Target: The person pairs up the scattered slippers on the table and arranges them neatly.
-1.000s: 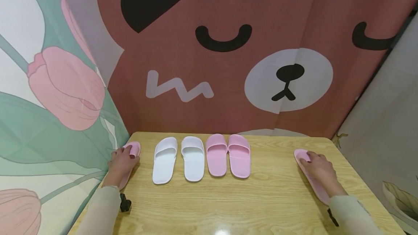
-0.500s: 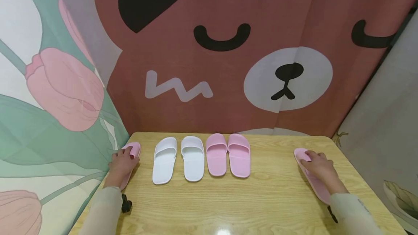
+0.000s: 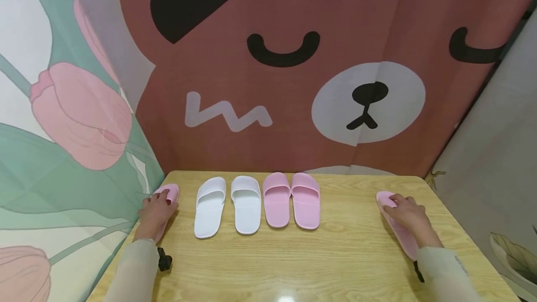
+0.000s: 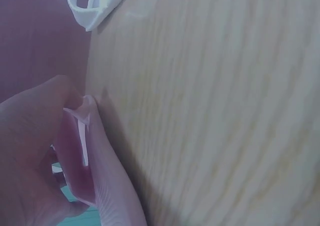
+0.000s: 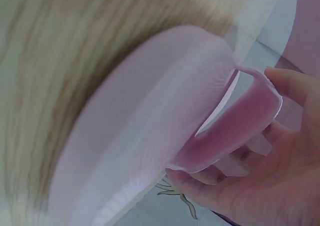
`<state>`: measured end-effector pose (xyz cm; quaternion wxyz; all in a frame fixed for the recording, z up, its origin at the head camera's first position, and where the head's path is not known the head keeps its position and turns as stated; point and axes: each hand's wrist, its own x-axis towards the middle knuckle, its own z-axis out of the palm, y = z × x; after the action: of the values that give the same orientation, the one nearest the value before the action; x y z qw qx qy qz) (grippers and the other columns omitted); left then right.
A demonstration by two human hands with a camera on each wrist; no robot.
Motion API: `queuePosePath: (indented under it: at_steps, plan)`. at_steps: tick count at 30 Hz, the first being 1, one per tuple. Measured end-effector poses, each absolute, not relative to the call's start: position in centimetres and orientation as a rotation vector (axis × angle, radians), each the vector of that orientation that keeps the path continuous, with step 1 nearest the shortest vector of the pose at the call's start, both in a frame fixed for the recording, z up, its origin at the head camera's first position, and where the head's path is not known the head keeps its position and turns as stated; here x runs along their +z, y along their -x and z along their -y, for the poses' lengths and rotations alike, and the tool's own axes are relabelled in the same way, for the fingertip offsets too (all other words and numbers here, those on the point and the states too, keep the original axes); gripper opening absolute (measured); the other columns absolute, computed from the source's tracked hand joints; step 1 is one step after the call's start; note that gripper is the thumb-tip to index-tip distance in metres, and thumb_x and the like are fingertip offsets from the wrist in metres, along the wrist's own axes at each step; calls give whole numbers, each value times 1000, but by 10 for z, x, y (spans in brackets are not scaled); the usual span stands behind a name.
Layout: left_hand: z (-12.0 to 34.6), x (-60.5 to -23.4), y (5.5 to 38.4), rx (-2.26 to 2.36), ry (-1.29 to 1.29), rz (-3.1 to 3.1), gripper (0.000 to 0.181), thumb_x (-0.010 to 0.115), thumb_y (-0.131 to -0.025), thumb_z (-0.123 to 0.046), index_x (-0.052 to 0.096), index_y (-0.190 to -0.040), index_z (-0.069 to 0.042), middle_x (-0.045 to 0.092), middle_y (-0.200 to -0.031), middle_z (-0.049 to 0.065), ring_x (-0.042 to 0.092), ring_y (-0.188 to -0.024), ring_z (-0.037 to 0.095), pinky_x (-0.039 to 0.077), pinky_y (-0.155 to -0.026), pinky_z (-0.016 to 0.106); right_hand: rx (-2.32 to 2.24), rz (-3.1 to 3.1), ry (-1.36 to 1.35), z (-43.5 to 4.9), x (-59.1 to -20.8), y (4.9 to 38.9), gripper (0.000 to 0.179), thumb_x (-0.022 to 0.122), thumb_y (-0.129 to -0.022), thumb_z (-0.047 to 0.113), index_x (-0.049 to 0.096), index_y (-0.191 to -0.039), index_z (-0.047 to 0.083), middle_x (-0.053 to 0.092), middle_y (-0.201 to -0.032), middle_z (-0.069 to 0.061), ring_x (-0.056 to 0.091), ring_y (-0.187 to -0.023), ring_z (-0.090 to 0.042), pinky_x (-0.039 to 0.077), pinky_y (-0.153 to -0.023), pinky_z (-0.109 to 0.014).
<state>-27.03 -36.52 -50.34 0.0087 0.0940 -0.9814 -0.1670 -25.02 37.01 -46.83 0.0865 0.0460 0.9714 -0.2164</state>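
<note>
At the table's left edge my left hand (image 3: 155, 211) grips a pink slipper (image 3: 173, 193) by its strap. In the left wrist view that slipper (image 4: 116, 186) is tilted up on its side, with the hand over the strap. My right hand (image 3: 410, 216) holds another pink slipper (image 3: 403, 239) on the right of the table. The right wrist view shows thumb and fingers spread across the strap of this tilted slipper (image 5: 150, 121). Between the hands lie a white slipper (image 3: 208, 216), a second white slipper (image 3: 247, 218), and two pink slippers (image 3: 277, 212) side by side, toes toward the back.
The wooden table (image 3: 251, 269) meets a curtain with a bear's face (image 3: 235, 153) at its back edge. A flower-print curtain (image 3: 84, 190) stands close along the left, and a pale curtain (image 3: 482, 167) hangs on the right.
</note>
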Motion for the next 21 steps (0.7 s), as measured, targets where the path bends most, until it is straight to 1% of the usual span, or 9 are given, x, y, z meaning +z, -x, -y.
queuePosePath:
  at_steps: [4, 8, 15, 21]
  plan:
    - [366, -509, 270, -516, -321, 3074, 68, 54, -98, -36, 34, -150, 5, 32, -143, 41, 29, -124, 63, 35, -92, 79, -638, -2915, -124, -370, -469, 252, 68, 50, -101, 44, 37, -143, -8, 31, -135, -47, 34, -111, -71, 36, -87, -72]
    - [368, -514, 270, -539, -351, 3073, 70, 55, -97, -36, 33, -151, 4, 31, -144, 41, 28, -124, 62, 34, -93, 79, -636, -2925, -121, -371, -471, 254, 67, 49, -101, 44, 39, -143, -8, 32, -135, -47, 35, -112, -71, 35, -88, -73]
    - [369, -516, 272, -603, -365, 3035, 70, 56, -96, -35, 34, -151, 3, 30, -143, 40, 27, -125, 63, 31, -93, 79, -654, -2917, -133, -371, -474, 254, 67, 49, -102, 44, 38, -144, -7, 29, -136, -48, 32, -111, -74, 35, -88, -75]
    - [365, -510, 274, -635, -343, 3025, 69, 55, -96, -34, 33, -151, 2, 28, -144, 41, 24, -127, 63, 29, -93, 81, -668, -2917, -152, -373, -475, 252, 67, 49, -101, 43, 37, -144, -7, 29, -137, -47, 30, -115, -74, 33, -91, -78]
